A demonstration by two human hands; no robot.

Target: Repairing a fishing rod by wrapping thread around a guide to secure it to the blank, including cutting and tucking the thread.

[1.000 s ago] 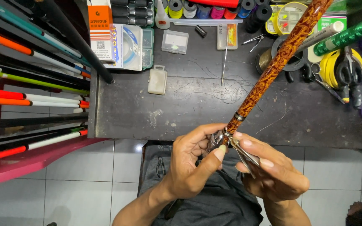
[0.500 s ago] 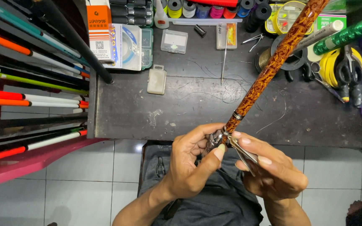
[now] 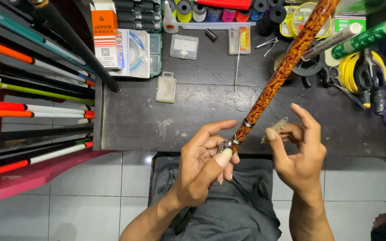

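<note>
Head view, left grip: my left hand (image 3: 202, 165) pinches the metal end of the patterned brown rod (image 3: 282, 71), thumb on its tip.
Head view, right grip: my right hand (image 3: 300, 149) pinches a small metal piece (image 3: 277, 127) just beside the rod.
Rod position: slanting up-right over the dark desk (image 3: 202, 116).

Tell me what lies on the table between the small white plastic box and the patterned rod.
In the head view, only bare dark tabletop with scratches lies between the white box and the rod.
</note>
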